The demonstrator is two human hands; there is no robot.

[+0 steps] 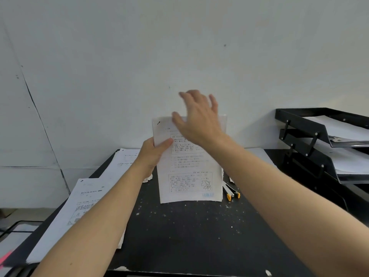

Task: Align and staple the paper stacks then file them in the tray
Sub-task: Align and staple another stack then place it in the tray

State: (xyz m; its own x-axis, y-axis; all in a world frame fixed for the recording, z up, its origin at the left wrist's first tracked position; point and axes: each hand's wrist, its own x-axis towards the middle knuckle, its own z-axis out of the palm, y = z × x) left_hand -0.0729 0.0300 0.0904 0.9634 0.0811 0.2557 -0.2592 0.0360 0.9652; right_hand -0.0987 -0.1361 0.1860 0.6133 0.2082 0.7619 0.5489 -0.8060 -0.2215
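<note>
The right hand (196, 116) is looking blurred and is hiding the paper stack's (189, 166) top edge. The picture's right edge is cutting off the tray (311, 134). The stack is partly hiding the stapler (231, 191).

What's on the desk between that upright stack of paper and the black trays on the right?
In the head view, a stapler with orange tips lies just right of the held stack. Past it toward the trays, the right forearm hides much; some white paper shows behind it.

A paper stack (189, 166) stands upright on the bench (189, 232) at its middle, before the wall (179, 47). Loose sheets (79, 206) lie on the bench's left side, a stapler (231, 191) just right of the stack. The tiered tray (319, 140) sits at the far right, papers in it.
</note>
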